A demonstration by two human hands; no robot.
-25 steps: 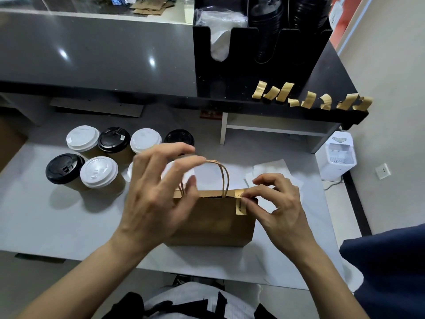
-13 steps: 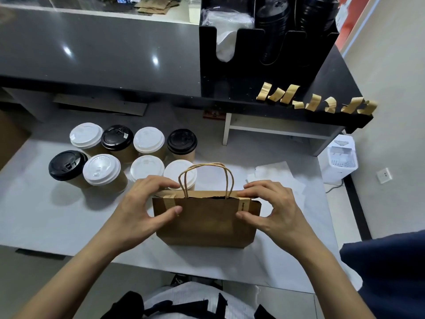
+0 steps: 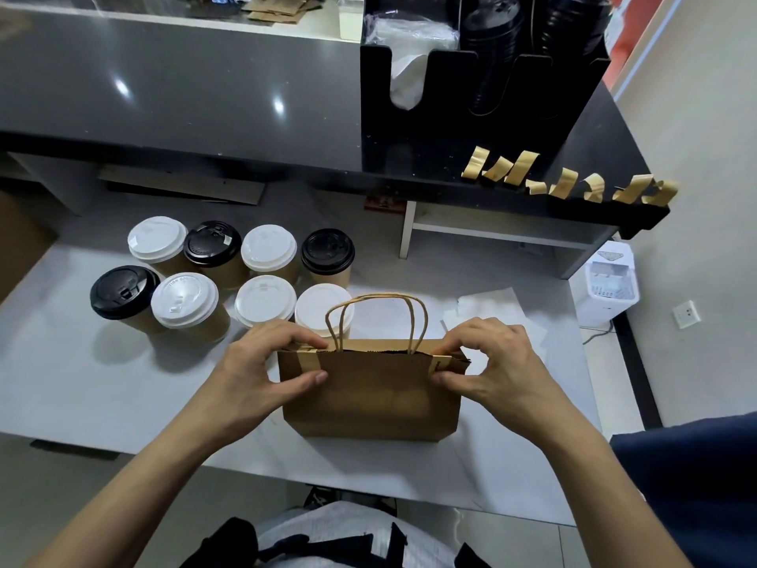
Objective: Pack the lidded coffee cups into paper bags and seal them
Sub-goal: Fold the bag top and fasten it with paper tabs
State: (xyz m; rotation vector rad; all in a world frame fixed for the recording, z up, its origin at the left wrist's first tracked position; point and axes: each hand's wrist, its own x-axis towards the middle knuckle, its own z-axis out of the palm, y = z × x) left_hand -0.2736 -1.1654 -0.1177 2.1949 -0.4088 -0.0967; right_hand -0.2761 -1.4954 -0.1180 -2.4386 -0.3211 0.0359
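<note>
A brown kraft paper bag with twisted paper handles (image 3: 370, 387) stands upright on the pale grey surface (image 3: 82, 387), near its front edge. The left hand (image 3: 262, 371) pinches the bag's upper left corner, thumb on the near face and fingers curled over the rim, beside a strip of brown tape (image 3: 308, 360) folded over the mouth. The right hand (image 3: 491, 362) pinches the upper right corner in the same grip, thumb against the near face and fingers over a second brown tape strip (image 3: 440, 362); small dark print on that strip is too small to read. The bag's mouth is pressed nearly closed, with a dark slit showing between the handles.

Behind and to the left of the bag stand eight kraft paper coffee cups with plastic lids (image 3: 192, 280) in two rows; five lids are white and three are black. Embossed lettering on the white lid of the front-row cup (image 3: 184, 305) is only partly legible. A white sheet of paper (image 3: 495, 309) lies on the surface behind the right hand.

On the edge of the raised black counter (image 3: 205, 96), a row of cut brown tape strips (image 3: 569, 182) hangs, curling. A black slotted organiser (image 3: 483, 116) above it holds stacked black lids and white material.
</note>
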